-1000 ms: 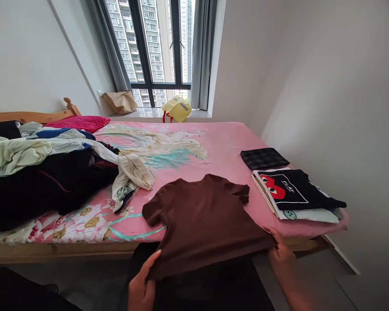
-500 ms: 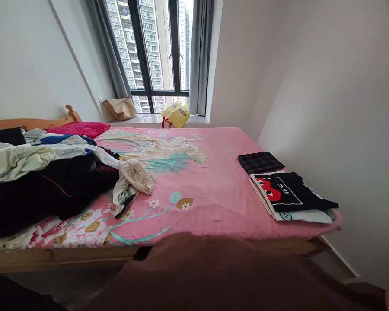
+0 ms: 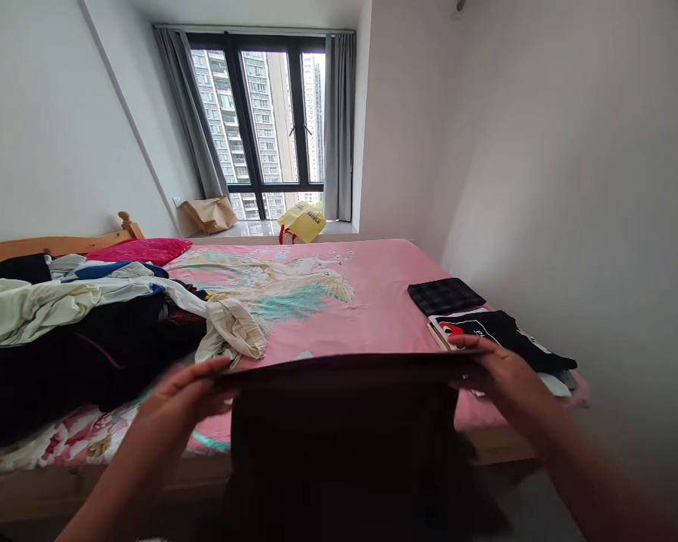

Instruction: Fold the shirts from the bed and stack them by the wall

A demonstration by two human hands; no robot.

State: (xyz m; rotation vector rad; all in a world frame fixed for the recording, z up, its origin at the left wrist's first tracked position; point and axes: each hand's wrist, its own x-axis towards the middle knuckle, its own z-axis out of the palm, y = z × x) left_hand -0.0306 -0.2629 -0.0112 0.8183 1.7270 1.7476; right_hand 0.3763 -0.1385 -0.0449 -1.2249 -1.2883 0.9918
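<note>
— Where was the dark shirt (image 3: 344,436) being held?
— It was held up in the air before the near edge of the bed (image 3: 378,293), between the left hand (image 3: 184,395) and the right hand (image 3: 500,373).
— How was it gripped?
— Each end of its upper edge was pinched in the fingers of one hand, and the hands were kept well apart.
— Which way was it turned?
— The upper edge was stretched from left to right, bowed slightly upward at the middle, and the cloth was left hanging down from it. The bottom was lost in shadow, so it could not be told where the collar pointed, or whether the long axis was upright or crosswise.
— What was seen around it?
— Beyond the right hand, a stack of folded clothes (image 3: 520,342) was partly hidden, with a checked cloth (image 3: 446,296) laid just behind. On the left, a loose pile of clothes (image 3: 129,324) was heaped. Farther off, a paper bag (image 3: 210,214) and a yellow bag (image 3: 303,222) were set by the window (image 3: 268,113).
</note>
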